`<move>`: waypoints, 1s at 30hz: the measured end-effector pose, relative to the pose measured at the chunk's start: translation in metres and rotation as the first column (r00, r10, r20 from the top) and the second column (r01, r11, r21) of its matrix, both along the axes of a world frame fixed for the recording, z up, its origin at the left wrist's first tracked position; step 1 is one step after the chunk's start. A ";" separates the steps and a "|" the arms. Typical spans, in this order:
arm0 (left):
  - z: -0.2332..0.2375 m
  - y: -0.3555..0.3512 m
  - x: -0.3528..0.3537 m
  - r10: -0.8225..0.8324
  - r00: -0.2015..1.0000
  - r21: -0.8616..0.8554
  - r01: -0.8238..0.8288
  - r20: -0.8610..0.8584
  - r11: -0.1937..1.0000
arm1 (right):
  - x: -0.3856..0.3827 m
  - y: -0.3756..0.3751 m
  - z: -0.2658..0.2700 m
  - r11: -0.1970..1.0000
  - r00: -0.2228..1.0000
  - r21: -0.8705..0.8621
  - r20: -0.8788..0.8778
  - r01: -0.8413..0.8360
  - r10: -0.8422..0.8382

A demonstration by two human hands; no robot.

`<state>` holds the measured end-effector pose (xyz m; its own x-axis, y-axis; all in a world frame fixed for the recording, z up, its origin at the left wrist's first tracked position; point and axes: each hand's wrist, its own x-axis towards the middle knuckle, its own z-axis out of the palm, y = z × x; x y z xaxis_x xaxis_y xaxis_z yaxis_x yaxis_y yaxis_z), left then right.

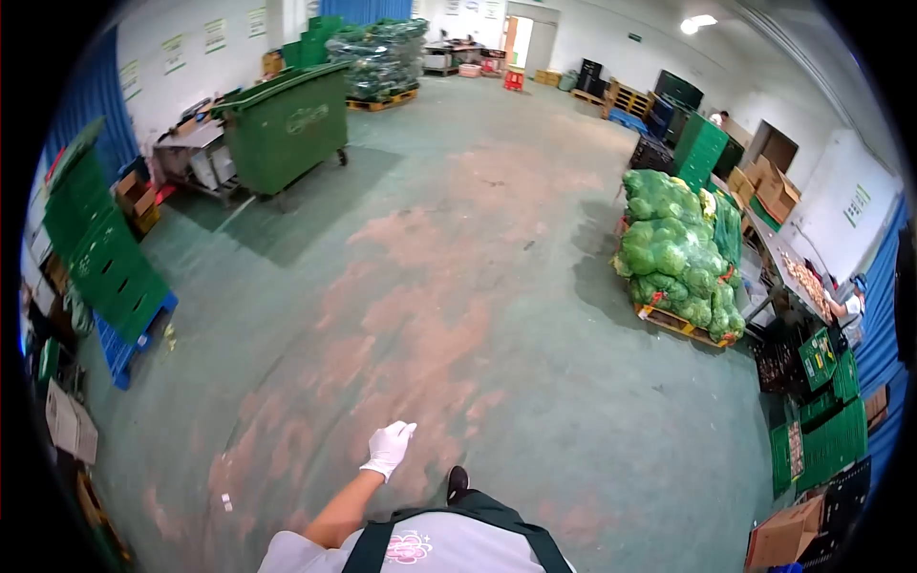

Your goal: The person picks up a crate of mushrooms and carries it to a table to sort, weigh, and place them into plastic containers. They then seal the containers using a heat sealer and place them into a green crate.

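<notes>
Head view: my white-gloved left hand (387,449) hangs empty at lower centre, fingers loosely open, over the worn green-painted concrete floor (458,286). Its patchy surface could trip me, I judge. My right hand is out of frame.

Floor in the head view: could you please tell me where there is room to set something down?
The wide floor between the green wheeled bin and the pallet of bagged greens is bare, right down to the gloved left hand. Left crates and right crates crowd the edges.
</notes>
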<state>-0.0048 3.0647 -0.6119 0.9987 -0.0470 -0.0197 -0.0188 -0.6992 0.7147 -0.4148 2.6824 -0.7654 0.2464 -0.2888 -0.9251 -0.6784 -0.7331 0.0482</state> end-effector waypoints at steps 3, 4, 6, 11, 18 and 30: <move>-0.044 -0.010 0.052 -0.012 0.948 0.117 0.052 -0.318 0.992 | 0.115 -0.034 -0.025 0.943 0.939 0.221 0.185 0.248 -0.291; -0.054 -0.009 0.064 0.026 0.934 0.193 0.046 -0.356 0.980 | 0.163 -0.044 -0.030 0.950 0.942 0.255 0.233 0.181 -0.242; -0.067 -0.002 0.091 0.103 0.882 0.278 0.033 -0.460 0.960 | 0.294 -0.068 -0.017 0.549 0.512 -0.067 0.284 -0.833 0.811; -0.109 0.034 0.134 0.413 0.715 0.330 -0.263 -0.564 0.907 | 0.530 -0.082 0.068 0.995 0.711 0.094 0.701 -0.010 -0.059; -0.352 0.115 0.282 0.335 0.754 0.355 -0.145 -0.564 0.923 | 0.650 -0.130 0.030 0.982 0.751 0.126 0.634 0.138 -0.186; -0.143 -0.234 0.741 -0.050 0.957 0.187 0.107 -0.287 0.976 | 0.643 -0.198 -0.090 0.413 0.403 0.292 0.094 0.863 -0.910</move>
